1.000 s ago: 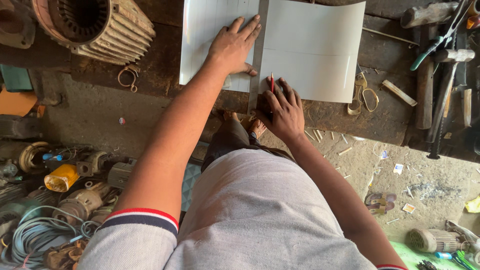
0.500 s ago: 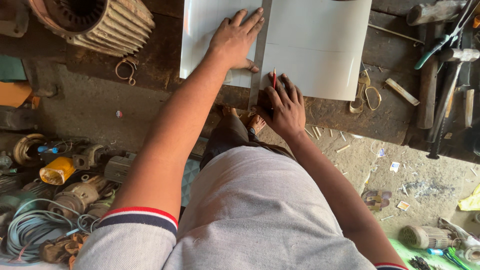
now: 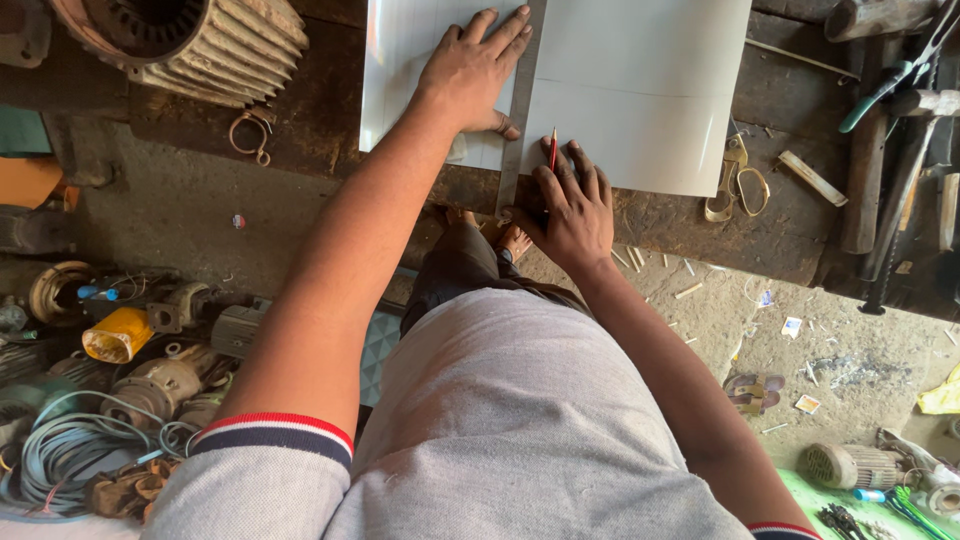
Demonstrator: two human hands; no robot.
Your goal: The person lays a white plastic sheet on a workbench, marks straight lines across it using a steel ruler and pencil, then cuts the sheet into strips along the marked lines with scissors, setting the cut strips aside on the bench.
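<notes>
I see my left hand point(image 3: 478, 70) spread flat, palm down, pressing a metal ruler point(image 3: 520, 110) onto a white sheet point(image 3: 640, 90) that lies on the dark wooden tabletop point(image 3: 320, 110). The ruler runs from the top edge of view down to the tabletop's near edge, between my two hands. My right hand point(image 3: 570, 205) sits just right of the ruler at the sheet's near edge, fingers closed around a red pencil point(image 3: 553, 150) whose shaft stands up along the ruler's edge; I cannot see its tip.

Around the sheet, a ribbed grey motor housing point(image 3: 190, 45) lies at the tabletop's far left, well apart from my left hand, with a small bent metal ring point(image 3: 250, 133) between it and the sheet. To the right of the sheet lie yellow-handled scissors point(image 3: 735, 180), a short wooden strip point(image 3: 810, 178), and further right several hammers point(image 3: 880, 170) and green-handled pliers point(image 3: 885, 85). Nothing lies on the sheet between my hands but the ruler.

On the floor to my left is a heap of motor parts point(image 3: 150, 380), a yellow cup-shaped piece point(image 3: 118, 335) whose contents I cannot make out, and a coil of blue-grey cable point(image 3: 70, 450). Paper scraps point(image 3: 795, 325) are scattered on the floor at my right.
</notes>
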